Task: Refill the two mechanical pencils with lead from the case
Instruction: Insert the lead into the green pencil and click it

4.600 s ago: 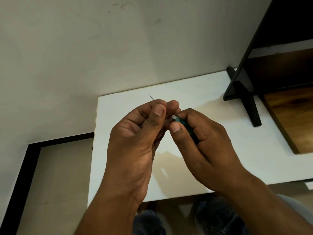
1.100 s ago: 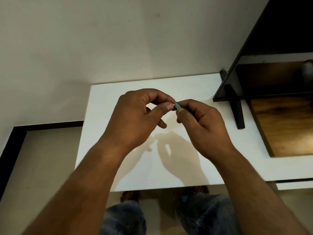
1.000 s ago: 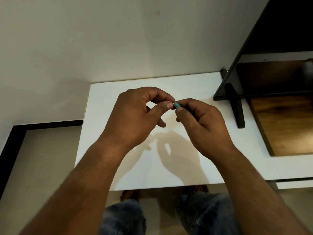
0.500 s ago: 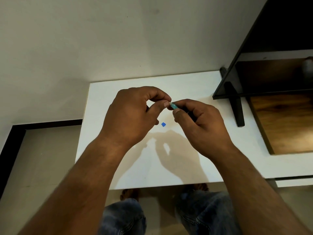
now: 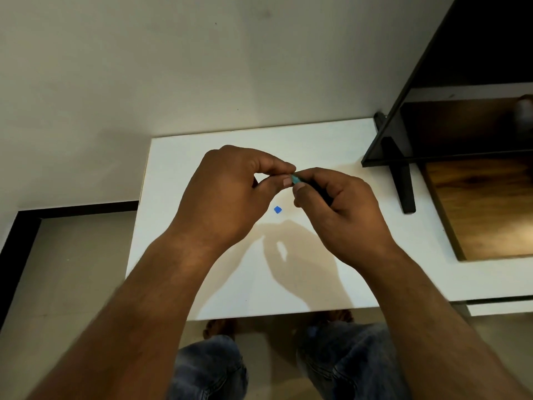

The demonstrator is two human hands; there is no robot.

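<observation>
My right hand point(image 5: 337, 209) grips a teal mechanical pencil point(image 5: 296, 179); only its upper end shows between the fingers, the rest is hidden in the fist. My left hand point(image 5: 227, 194) pinches thumb and forefinger right at that end; whatever it pinches is too small to see. Both hands hover above the white tabletop point(image 5: 340, 140). A small blue square piece point(image 5: 278, 209) lies on the table below the fingertips. The lead case and a second pencil are out of sight.
A black shelf unit point(image 5: 450, 131) with a black leg point(image 5: 403, 186) stands at the right on the table, a brown wooden panel point(image 5: 484, 209) beside it. A plain wall rises behind. The table's front edge is near my knees point(image 5: 340, 356).
The thin lead sticking out of my left fingers 4.6 s ago is gone from view. The hands moved further from the camera. The small blue piece came into view on the table half a second ago.
</observation>
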